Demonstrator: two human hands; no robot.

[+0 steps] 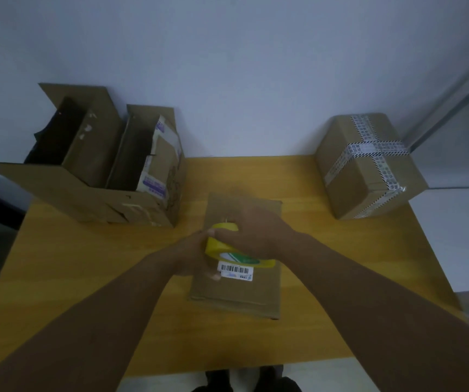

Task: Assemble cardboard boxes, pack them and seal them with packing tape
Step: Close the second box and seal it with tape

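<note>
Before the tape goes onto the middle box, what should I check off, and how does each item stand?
1. Tape roll held: ok, right grip curls over it from above.
2. Left grip on the roll: ok, fingers curl at its near-left side; whether it pinches a loose end, cannot tell.
3. Middle box closed flat: ok.
4. Middle box fully on the table: ok.
5. Tape already on its seam: cannot tell, the hands cover it.
6. Sealed box and open boxes apart from it: ok.
</note>
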